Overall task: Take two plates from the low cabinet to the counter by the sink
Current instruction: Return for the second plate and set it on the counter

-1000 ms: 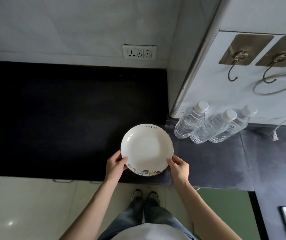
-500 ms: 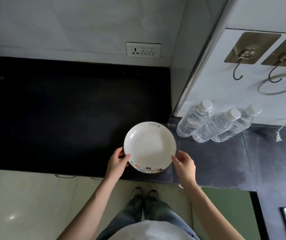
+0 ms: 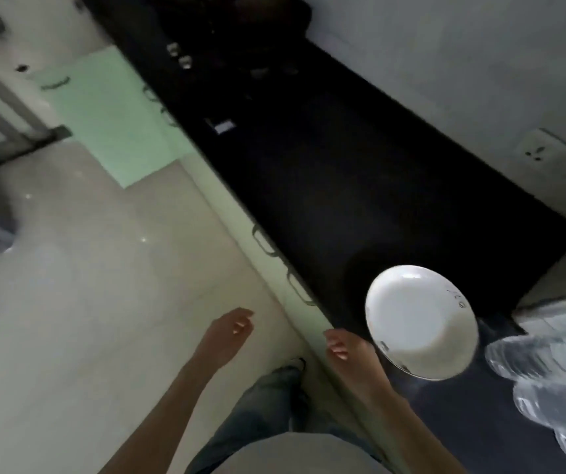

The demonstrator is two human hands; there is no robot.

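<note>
A white plate with lettering on its rim and small pictures along its near edge lies on the dark counter near the counter's front edge. My right hand hangs just left of the plate, off it, fingers loosely curled and holding nothing. My left hand is further left, over the floor, fingers apart and holding nothing. The view is tilted and blurred.
Clear plastic water bottles lie at the right of the plate. Low cabinet doors with handles run under the counter, one pale green. A wall socket sits at right. Pale tiled floor spreads to the left.
Both hands have let go of the plate and pulled back from it to the left. The plate stays on the counter. My head has swung left toward the floor and cabinets.
</note>
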